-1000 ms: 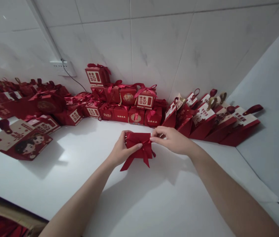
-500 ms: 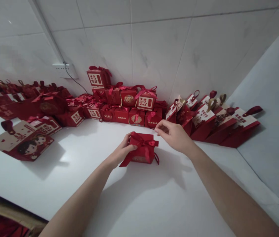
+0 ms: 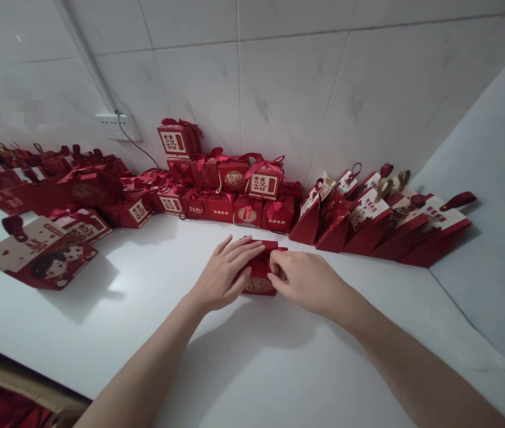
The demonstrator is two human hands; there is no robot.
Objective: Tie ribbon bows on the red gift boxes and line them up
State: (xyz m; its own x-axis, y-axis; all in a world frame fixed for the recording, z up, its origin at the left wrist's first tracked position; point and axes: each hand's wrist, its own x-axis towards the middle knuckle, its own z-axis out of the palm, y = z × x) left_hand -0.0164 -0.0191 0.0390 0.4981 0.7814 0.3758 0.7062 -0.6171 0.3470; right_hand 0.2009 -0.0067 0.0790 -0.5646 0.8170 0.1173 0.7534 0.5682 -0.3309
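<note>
In front of me on the white table (image 3: 234,368) sits a red gift box (image 3: 259,286) with a gold pattern on its front. My left hand (image 3: 223,273) lies over the box's left side and top, its fingers stretched out and a little apart. At the right side of the top, my right hand (image 3: 301,278) has its fingers curled in at the red ribbon (image 3: 282,249), pinching it. Most of the bow is hidden behind my hands.
Stacked red boxes with ribbons (image 3: 234,178) stand against the tiled wall. Wedge-shaped red and white boxes (image 3: 368,220) line the right. More boxes fill the left, with a picture box (image 3: 51,261) nearest. A socket strip (image 3: 118,127) hangs on the wall.
My right hand has come down and left onto the ribbon. My left hand has gone from gripping the box's left side to lying across its top with fingers extended.
</note>
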